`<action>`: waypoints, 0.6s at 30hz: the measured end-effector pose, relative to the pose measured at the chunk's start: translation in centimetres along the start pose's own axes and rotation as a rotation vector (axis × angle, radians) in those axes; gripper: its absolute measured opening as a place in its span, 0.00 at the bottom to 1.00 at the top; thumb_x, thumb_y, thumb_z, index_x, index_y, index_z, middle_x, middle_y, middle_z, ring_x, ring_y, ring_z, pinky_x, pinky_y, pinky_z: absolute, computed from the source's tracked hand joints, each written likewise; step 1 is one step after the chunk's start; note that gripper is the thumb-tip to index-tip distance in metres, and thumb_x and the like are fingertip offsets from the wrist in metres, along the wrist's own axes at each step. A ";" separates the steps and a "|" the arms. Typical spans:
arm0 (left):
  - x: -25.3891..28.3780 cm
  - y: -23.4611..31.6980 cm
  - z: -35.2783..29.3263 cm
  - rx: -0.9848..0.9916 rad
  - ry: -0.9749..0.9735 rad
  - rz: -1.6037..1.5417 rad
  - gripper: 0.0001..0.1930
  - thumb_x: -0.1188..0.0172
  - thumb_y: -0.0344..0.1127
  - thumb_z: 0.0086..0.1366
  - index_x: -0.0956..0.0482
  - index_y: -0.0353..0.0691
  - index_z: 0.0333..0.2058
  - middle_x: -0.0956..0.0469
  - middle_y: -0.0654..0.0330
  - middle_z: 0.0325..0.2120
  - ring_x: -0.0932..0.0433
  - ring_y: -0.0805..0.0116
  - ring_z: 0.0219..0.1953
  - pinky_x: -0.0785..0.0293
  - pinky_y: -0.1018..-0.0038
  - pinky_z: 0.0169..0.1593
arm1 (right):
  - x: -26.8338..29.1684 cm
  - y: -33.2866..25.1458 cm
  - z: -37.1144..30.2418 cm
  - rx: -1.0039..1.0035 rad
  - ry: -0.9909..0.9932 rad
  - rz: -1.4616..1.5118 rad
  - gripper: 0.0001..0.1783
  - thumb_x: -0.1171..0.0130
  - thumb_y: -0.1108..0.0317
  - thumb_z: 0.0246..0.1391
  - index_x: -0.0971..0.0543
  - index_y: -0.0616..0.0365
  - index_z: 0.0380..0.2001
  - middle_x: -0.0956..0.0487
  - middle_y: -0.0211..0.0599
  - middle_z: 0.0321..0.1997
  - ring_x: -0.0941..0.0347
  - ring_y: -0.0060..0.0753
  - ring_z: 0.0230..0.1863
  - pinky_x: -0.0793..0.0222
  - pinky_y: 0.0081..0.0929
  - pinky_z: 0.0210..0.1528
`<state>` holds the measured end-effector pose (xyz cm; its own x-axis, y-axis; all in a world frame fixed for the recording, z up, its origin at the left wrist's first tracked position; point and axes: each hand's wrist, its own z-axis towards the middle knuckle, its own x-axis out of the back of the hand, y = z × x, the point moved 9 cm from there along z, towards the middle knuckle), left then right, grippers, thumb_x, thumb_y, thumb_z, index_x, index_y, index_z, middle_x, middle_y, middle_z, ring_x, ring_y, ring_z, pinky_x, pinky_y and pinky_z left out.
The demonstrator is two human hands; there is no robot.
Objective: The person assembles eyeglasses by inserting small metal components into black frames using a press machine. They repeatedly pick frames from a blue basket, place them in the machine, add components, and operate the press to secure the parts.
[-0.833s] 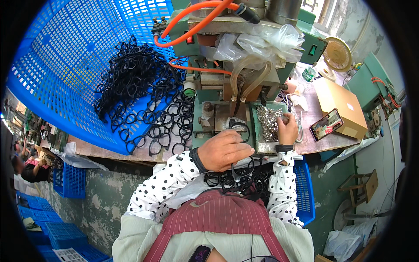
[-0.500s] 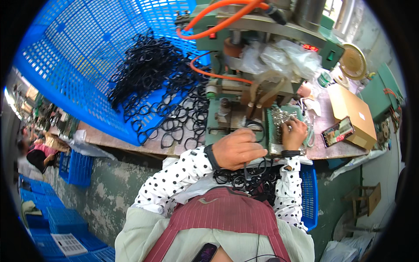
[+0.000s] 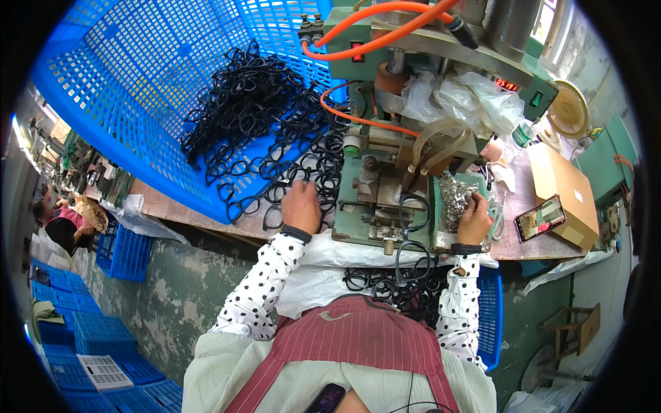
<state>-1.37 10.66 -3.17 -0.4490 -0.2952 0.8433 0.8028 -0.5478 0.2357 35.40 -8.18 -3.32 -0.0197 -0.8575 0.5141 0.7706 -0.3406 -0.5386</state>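
Observation:
My left hand (image 3: 301,208) reaches over the loose black eyeglass frames (image 3: 322,165) on the table beside the press, its fingers apart and touching or just above them. My right hand (image 3: 475,221) is at the right edge of a heap of small silvery metal parts (image 3: 454,199), thumb and fingers pinched together; anything between them is too small to make out. Between my hands, one black eyeglass frame (image 3: 412,221) sits at the fixture of the green press (image 3: 354,224). Below it, another eyeglass frame (image 3: 413,274) is over the pile at my lap.
A big tilted blue basket (image 3: 120,148) with heaped black frames stands at the left. Orange hoses (image 3: 375,47) and plastic bags (image 3: 451,96) hang about the press. To the right are a phone (image 3: 540,219) and a cardboard box (image 3: 564,193). A person (image 3: 65,224) sits far left.
My left hand has moved left from the front of the press to the loose frames. My right hand has shifted slightly off the metal parts, toward the heap's right edge.

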 end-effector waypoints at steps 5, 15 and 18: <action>-2.9 -5.0 -0.7 0.134 -0.017 0.279 0.04 0.41 0.35 0.55 0.25 0.44 0.28 0.30 0.56 0.32 0.25 0.53 0.34 0.31 0.58 0.33 | -0.5 0.8 0.1 -0.160 -0.118 0.100 0.03 0.40 0.70 0.53 0.19 0.50 0.32 0.17 0.36 0.33 0.21 0.43 0.34 0.28 0.36 0.37; 8.8 5.7 2.0 -0.257 0.350 -0.197 0.22 0.45 0.24 0.51 0.25 0.43 0.48 0.24 0.62 0.33 0.27 0.59 0.39 0.39 0.62 0.50 | -0.2 -4.2 1.1 -0.143 -0.229 0.436 0.07 0.35 0.74 0.43 0.16 0.55 0.30 0.17 0.32 0.30 0.27 0.27 0.29 0.32 0.25 0.34; 10.7 11.4 0.9 -0.515 0.371 -0.285 0.24 0.43 0.25 0.47 0.24 0.44 0.48 0.25 0.65 0.35 0.26 0.63 0.40 0.40 0.59 0.54 | 0.7 -8.4 1.2 -0.251 -0.377 0.749 0.10 0.37 0.77 0.45 0.15 0.60 0.34 0.17 0.34 0.31 0.30 0.18 0.26 0.34 0.18 0.31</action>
<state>3.33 2.01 8.97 -0.7926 -0.2827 0.5403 0.3868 -0.9180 0.0872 29.73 -5.44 2.36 0.6815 -0.7203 0.1289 0.3328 0.1483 -0.9313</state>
